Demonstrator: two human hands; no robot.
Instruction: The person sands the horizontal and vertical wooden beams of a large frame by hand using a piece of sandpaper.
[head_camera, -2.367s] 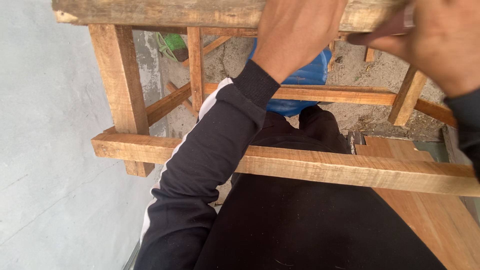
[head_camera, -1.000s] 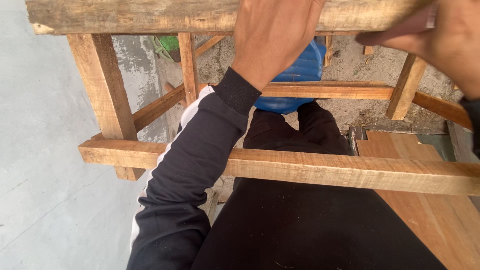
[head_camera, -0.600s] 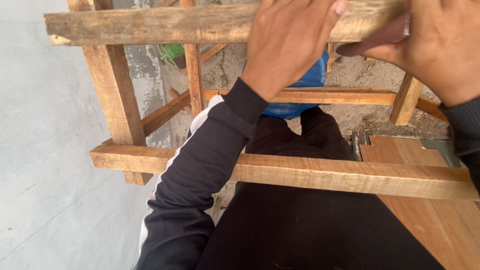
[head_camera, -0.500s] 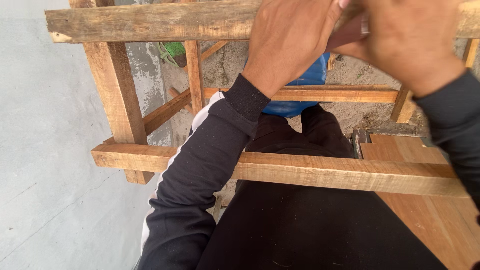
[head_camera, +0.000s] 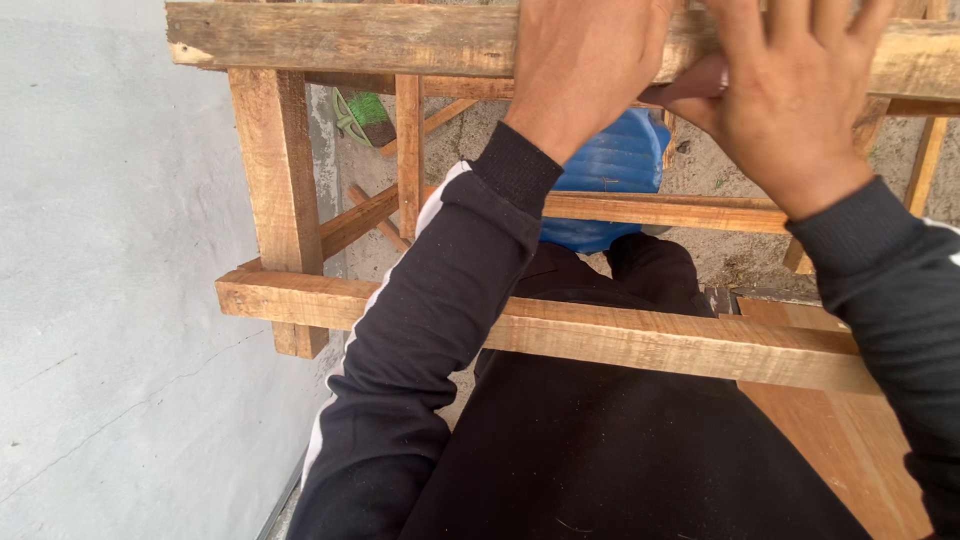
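Both hands, left hand (head_camera: 585, 60) and right hand (head_camera: 790, 95), press flat and open on the stiff, heavy-looking top rail (head_camera: 350, 38), gripping nothing.

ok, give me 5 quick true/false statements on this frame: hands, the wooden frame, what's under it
1. Both hands rest on the top rail of the wooden frame. True: the left hand and right hand both lie on it.
2. The left hand holds a hammer. False: no tool shows in it; it lies on the rail.
3. A blue ribbed object shows below the top rail. True.
4. The person's sleeves are white all over. False: the left sleeve is black with a white stripe.
5. The lower front rail is painted blue. False: it is bare wood.
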